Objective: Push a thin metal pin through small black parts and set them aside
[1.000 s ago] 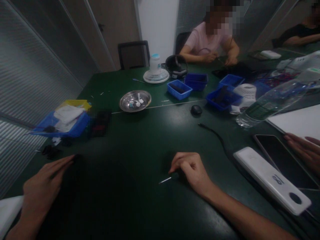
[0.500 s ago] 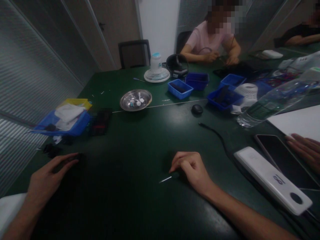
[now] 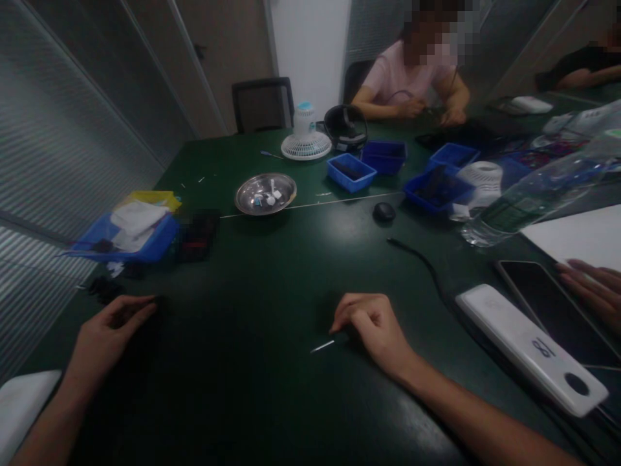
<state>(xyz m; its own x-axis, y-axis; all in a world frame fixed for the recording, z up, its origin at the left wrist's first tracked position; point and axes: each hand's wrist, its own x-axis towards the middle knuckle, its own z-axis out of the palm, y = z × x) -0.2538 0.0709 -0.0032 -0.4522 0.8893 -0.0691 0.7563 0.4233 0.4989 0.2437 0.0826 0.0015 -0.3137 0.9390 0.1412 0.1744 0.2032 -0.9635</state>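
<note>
My right hand (image 3: 376, 325) rests on the dark green table (image 3: 262, 272), its fingers curled round a thin tool (image 3: 323, 346) whose pale tip points left. My left hand (image 3: 107, 333) lies at the lower left. Its thumb and fingers are drawn together at a small dark thing (image 3: 154, 301) that I cannot make out. Small black parts (image 3: 104, 288) lie just beyond it.
Left stands a blue bin (image 3: 123, 243) with white pieces; further back are a metal bowl (image 3: 265, 194), a small fan (image 3: 305, 137) and more blue bins (image 3: 350, 173). Right lie a white bar-shaped device (image 3: 531, 349), a dark screen (image 3: 557, 310), a bottle (image 3: 533, 197) and another person's hand (image 3: 589, 285).
My left hand has slid forward and its fingers, flat before, have curled together at the small dark thing. The right hand has stayed where it was.
</note>
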